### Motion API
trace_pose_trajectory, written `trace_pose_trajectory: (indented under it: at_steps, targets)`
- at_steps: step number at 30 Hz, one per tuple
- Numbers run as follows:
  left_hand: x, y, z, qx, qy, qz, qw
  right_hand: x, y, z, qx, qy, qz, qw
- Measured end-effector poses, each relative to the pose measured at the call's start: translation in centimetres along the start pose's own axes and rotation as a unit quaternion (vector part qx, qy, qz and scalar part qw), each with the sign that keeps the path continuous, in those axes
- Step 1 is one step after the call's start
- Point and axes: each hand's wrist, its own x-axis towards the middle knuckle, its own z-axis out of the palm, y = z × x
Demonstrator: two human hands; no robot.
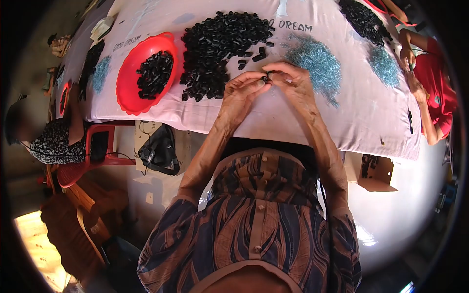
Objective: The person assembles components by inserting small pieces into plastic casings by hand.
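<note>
My left hand (pixel 243 89) and my right hand (pixel 294 84) meet over the pink cloth, thumbs and fingers pinched together. Between their fingertips is a small black cylindrical piece (pixel 265 78), mostly covered by the fingers. Just beyond my left hand spreads a big pile of black cylindrical pieces (pixel 222 41), with a few loose ones near my fingers. Beside my right hand lies a heap of tiny shiny bluish pieces (pixel 317 63), too small to tell their kind. Farther left, a red scalloped basin (pixel 124 83) holds more black pieces.
The cloth-covered table (pixel 361 112) has more black (pixel 364 22) and bluish heaps (pixel 383 66) at the right, near a person in red (pixel 432 83). Another person (pixel 58 139) sits at the left by a red chair (pixel 93 156). An open cardboard box (pixel 378 178) stands below.
</note>
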Motion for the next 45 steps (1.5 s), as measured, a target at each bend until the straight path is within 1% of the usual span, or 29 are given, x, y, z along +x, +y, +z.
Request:
trace_pose_trajectory:
  at_steps: [1, 2, 4, 7, 13, 17, 20, 22, 23, 25, 26, 28, 29, 31, 32, 34, 35, 37, 39, 44, 45]
  targets:
    - [0.0, -0.1, 0.0, -0.001, -0.002, -0.002, 1.0, 0.0, 0.1, 0.1, -0.015, -0.001, -0.02, 1.0]
    - [0.0, -0.1, 0.1, -0.003, 0.001, 0.004, 1.0, -0.1, 0.2, 0.1, -0.018, 0.0, -0.02, 1.0]
    - [0.0, -0.1, 0.0, -0.007, 0.006, 0.012, 1.0, -0.2, 0.2, 0.2, -0.083, 0.001, -0.014, 0.996]
    - [-0.2, 0.1, -0.2, -0.005, 0.018, 0.008, 1.0, -0.2, -0.2, 0.4, -0.077, -0.014, 0.0, 0.997]
    - [-0.5, 0.3, -0.4, -0.016, 0.016, 0.008, 1.0, -0.2, 0.0, 0.7, -0.079, -0.043, -0.019, 0.996]
    - [-0.5, 0.3, -0.2, -0.015, 0.02, 0.001, 1.0, -0.2, 0.2, 0.8, -0.09, -0.045, -0.01, 0.995]
    - [-0.6, 0.3, -0.2, -0.012, 0.024, -0.004, 1.0, -0.2, -0.1, 1.1, -0.074, -0.02, -0.031, 0.997]
    - [-0.6, 0.3, -0.3, -0.009, 0.03, -0.006, 0.999, -0.3, -0.6, 1.0, -0.155, -0.029, -0.057, 0.986]
    - [-0.6, 0.3, -0.3, -0.014, 0.027, -0.005, 1.0, -0.3, -0.6, 1.1, -0.154, -0.031, -0.056, 0.986]
    - [-0.6, 0.1, -0.4, -0.02, 0.029, -0.002, 0.999, -0.4, -0.5, 1.4, -0.167, 0.008, -0.084, 0.982]
    - [-0.5, 0.0, -0.5, -0.023, 0.028, -0.002, 0.999, -0.4, -0.4, 1.4, -0.165, 0.005, -0.085, 0.983]
    - [-0.5, -0.2, -0.5, -0.027, 0.029, 0.0, 0.999, -0.4, -0.2, 1.4, -0.18, 0.041, -0.076, 0.98]
    - [-0.5, -0.2, -0.5, -0.03, 0.027, 0.01, 0.999, -0.4, 0.0, 1.4, -0.18, 0.039, -0.077, 0.98]
    - [-0.4, -0.2, -0.4, -0.035, 0.024, 0.021, 0.999, -0.4, 0.1, 1.3, -0.126, 0.066, -0.073, 0.987]
    - [-0.4, -0.2, -0.4, -0.038, 0.016, 0.027, 0.999, -0.5, 0.0, 1.1, -0.127, 0.064, -0.073, 0.987]
    - [-0.4, -0.1, -0.3, -0.041, 0.011, 0.034, 0.999, -0.7, -0.7, 1.0, 0.009, 0.039, 0.005, 0.999]
    - [-0.4, 0.0, -0.2, -0.028, 0.014, 0.039, 0.999, -0.6, -0.9, 0.9, 0.009, 0.037, 0.006, 0.999]
    - [-0.5, 0.0, -0.2, -0.016, 0.018, 0.044, 0.999, -0.4, -1.2, 0.7, 0.052, 0.027, 0.004, 0.998]
    - [-0.6, -0.1, 0.0, 0.016, 0.033, 0.044, 0.998, -0.4, -1.0, 0.7, 0.039, 0.027, 0.007, 0.999]
    - [-0.4, -0.5, -0.1, 0.002, 0.042, 0.065, 0.997, -0.3, -1.3, 1.3, 0.037, 0.033, 0.005, 0.999]
    - [-0.4, -0.4, -0.1, 0.001, 0.043, 0.07, 0.997, -0.3, -1.3, 1.4, 0.019, 0.032, 0.002, 0.999]
